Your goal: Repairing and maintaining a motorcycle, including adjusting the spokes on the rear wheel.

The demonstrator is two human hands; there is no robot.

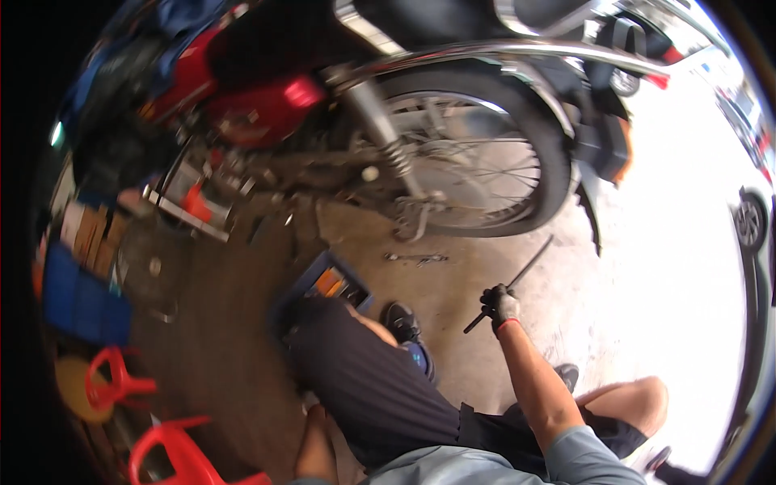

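Note:
My right hand (pixel 503 305), in a grey and black glove with a red cuff, is closed round a long thin dark rod (pixel 531 266). The rod slants up to the right toward the rear wheel (pixel 558 153) of a red motorcycle (pixel 263 111), apart from the tyre. Down beside my left thigh is my left hand (pixel 310 401), mostly hidden behind the leg, so its fingers do not show. On the floor under the wheel lie wrenches (pixel 416 258). By my left knee stands a dark blue toolbox (pixel 362 296) with orange and black items inside.
Red plastic stools (pixel 166 453) stand at the lower left, near a blue bin (pixel 85 295) and cardboard boxes (pixel 95 238). A metal frame (pixel 187 212) with a red item in it sits beneath the motorcycle's front part. Parked vehicles (pixel 750 222) line the bright right side.

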